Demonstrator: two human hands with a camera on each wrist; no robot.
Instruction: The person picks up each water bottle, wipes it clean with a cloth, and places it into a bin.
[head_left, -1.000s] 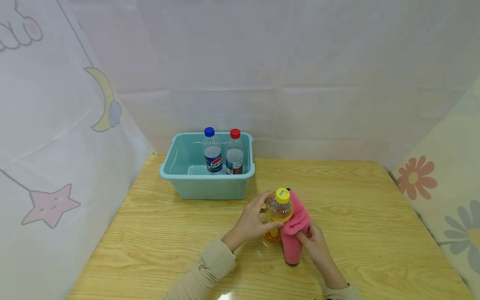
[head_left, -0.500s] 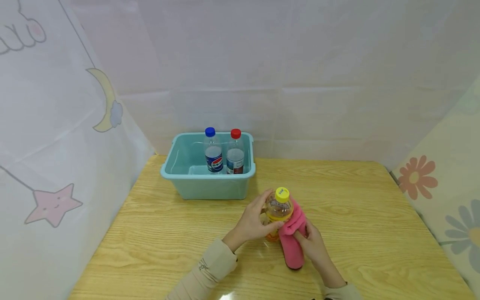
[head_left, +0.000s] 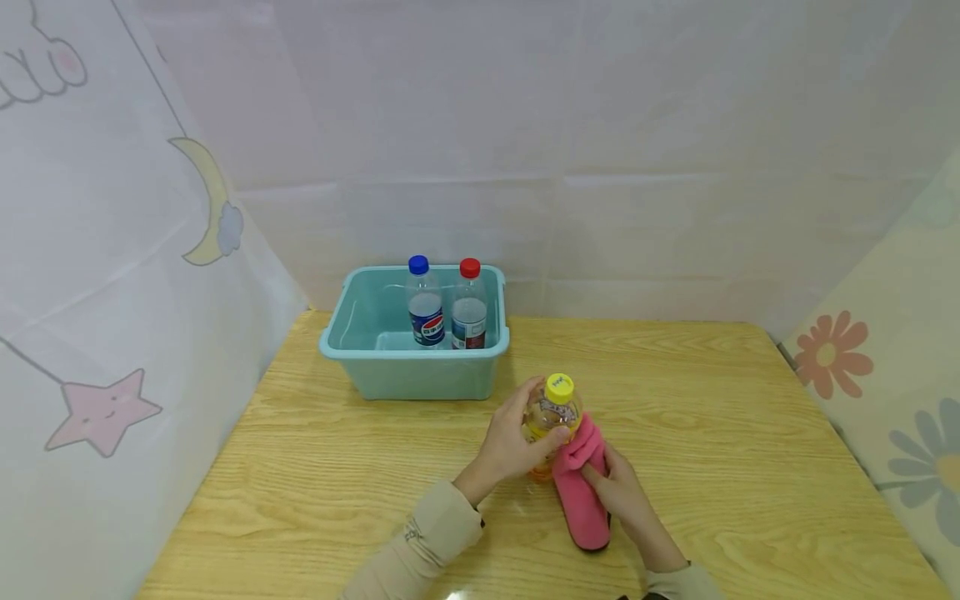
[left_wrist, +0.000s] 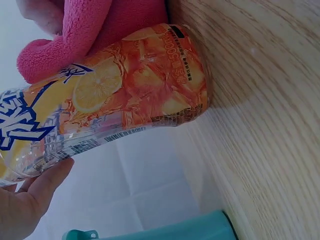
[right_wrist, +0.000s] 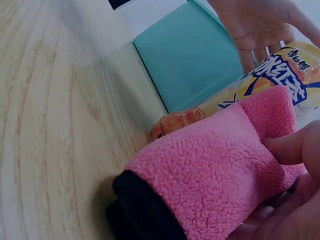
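Observation:
An iced tea bottle (head_left: 557,413) with a yellow cap and an orange, lemon-printed label stands near the middle of the table. My left hand (head_left: 512,446) grips its upper part, thumb in front and fingers behind. Against the bottle's right side lies a folded pink fleece cloth (head_left: 581,504) with black edging. My right hand (head_left: 624,493) holds this cloth, thumb pressed into a fold, as the right wrist view shows. In the left wrist view the label (left_wrist: 135,80) faces the camera and the cloth (left_wrist: 87,35) overlaps one side of it.
Behind and to the left, a light blue-green plastic basin (head_left: 420,377) holds a blue-capped cola bottle (head_left: 426,312) and a red-capped bottle (head_left: 470,312). White printed curtains (head_left: 630,167) enclose the wooden table (head_left: 720,433) at the back and sides.
My right hand has drawn the pink cloth down and slightly left along the bottle's side, toward the table's front. The bottle, in my left hand's grip, has shifted a little to the left.

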